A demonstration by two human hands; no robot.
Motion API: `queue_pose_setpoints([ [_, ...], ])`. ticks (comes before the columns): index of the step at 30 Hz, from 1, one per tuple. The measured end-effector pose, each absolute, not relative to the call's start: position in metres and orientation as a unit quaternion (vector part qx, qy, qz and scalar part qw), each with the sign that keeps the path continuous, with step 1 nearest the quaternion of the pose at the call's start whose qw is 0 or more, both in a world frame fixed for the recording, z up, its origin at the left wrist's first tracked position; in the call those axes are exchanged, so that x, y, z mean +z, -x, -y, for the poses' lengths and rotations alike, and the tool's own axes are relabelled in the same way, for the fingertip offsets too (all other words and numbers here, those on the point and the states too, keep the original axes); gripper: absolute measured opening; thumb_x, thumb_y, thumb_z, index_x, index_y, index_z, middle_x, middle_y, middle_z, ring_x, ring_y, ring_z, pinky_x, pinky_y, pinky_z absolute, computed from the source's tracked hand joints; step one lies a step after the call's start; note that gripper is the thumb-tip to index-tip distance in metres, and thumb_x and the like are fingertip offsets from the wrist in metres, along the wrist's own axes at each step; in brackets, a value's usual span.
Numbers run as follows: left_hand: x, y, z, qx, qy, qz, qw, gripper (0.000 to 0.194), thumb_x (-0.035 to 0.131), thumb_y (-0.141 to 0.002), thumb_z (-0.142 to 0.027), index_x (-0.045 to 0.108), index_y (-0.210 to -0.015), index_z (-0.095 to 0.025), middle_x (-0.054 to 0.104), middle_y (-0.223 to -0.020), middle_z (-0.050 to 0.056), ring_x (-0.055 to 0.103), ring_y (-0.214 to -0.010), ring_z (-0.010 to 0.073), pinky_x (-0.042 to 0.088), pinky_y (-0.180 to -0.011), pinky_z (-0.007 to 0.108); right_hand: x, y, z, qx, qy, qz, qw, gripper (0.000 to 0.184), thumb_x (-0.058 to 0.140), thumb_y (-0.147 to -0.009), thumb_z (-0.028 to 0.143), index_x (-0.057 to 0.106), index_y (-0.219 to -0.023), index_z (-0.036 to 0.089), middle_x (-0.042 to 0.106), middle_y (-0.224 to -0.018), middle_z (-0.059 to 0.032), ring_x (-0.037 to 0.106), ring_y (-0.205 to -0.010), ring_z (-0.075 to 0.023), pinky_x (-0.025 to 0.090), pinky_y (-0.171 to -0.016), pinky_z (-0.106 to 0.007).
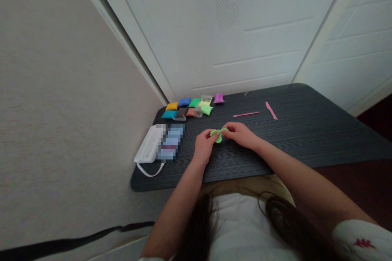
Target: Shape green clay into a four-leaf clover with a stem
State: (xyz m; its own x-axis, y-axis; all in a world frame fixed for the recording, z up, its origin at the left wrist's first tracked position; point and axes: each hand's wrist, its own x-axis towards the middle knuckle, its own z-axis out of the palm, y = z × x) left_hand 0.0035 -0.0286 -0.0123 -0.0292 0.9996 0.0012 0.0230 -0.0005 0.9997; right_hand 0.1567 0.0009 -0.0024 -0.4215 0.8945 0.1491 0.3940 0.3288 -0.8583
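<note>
A light green piece of modelling clay [218, 138] with rounded, petal-like lobes is held just above the dark table, between both hands. My left hand [204, 143] pinches its left lobe between thumb and fingers. From the other side, my right hand [239, 133] grips the right lobe with thumb and forefinger. One lobe points down towards me, free of the fingers. Beyond my right hand lie a thin pink modelling stick [246, 114] and a pink plastic knife [271, 111], both flat on the table.
Small packets of coloured clay, among them a blue [184, 101] and a purple one [219, 98], lie along the back left. A white power bank [150, 143] and a cable [150, 174] lie at the left, beside a pixelated object [171, 142]. A white panelled door [260, 28] borders the table's [321, 130] far side.
</note>
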Motion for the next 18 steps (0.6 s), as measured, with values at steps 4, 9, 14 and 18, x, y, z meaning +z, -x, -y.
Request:
queue_pose_setpoints([
  [4, -0.011, -0.004, 0.029, 0.487, -0.510, -0.520, 0.482, 0.027, 0.060, -0.062, -0.036, 0.062, -0.076, -0.014, 0.058, -0.066, 0.001, 0.050, -0.059, 0.0114, 0.040, -0.056, 0.022, 0.000, -0.156, 0.000, 0.402, 0.423, 0.747, 0.318, 0.026, 0.045, -0.076, 0.038, 0.060, -0.078, 0.016, 0.059, -0.068, 0.0005, 0.051, -0.060, -0.0104, 0.038, -0.057, -0.022],
  [9, -0.010, -0.001, 0.030, 0.485, -0.538, -0.526, 0.446, 0.027, 0.058, -0.065, -0.038, 0.063, -0.077, -0.015, 0.059, -0.066, 0.001, 0.050, -0.059, 0.0114, 0.039, -0.057, 0.022, 0.008, -0.158, 0.002, 0.428, 0.404, 0.741, 0.323, 0.031, 0.042, -0.078, 0.041, 0.060, -0.078, 0.016, 0.059, -0.069, -0.0003, 0.052, -0.062, -0.0108, 0.039, -0.059, -0.023],
  [14, -0.003, -0.002, 0.036, 0.493, -0.534, -0.519, 0.450, 0.025, 0.058, -0.065, -0.037, 0.062, -0.078, -0.015, 0.056, -0.064, -0.001, 0.047, -0.057, 0.0096, 0.037, -0.054, 0.021, 0.016, -0.160, 0.013, 0.433, 0.390, 0.740, 0.336, 0.029, 0.047, -0.075, 0.042, 0.058, -0.086, 0.017, 0.059, -0.074, -0.0006, 0.051, -0.064, -0.0117, 0.040, -0.058, -0.023],
  [18, 0.015, -0.009, 0.048, 0.488, -0.521, -0.484, 0.505, 0.023, 0.058, -0.066, -0.035, 0.059, -0.076, -0.015, 0.055, -0.065, -0.001, 0.046, -0.056, 0.0087, 0.035, -0.051, 0.020, 0.025, -0.158, 0.032, 0.446, 0.391, 0.719, 0.362, 0.026, 0.052, -0.072, 0.036, 0.054, -0.093, 0.020, 0.057, -0.079, -0.0003, 0.052, -0.067, -0.0121, 0.041, -0.059, -0.024],
])
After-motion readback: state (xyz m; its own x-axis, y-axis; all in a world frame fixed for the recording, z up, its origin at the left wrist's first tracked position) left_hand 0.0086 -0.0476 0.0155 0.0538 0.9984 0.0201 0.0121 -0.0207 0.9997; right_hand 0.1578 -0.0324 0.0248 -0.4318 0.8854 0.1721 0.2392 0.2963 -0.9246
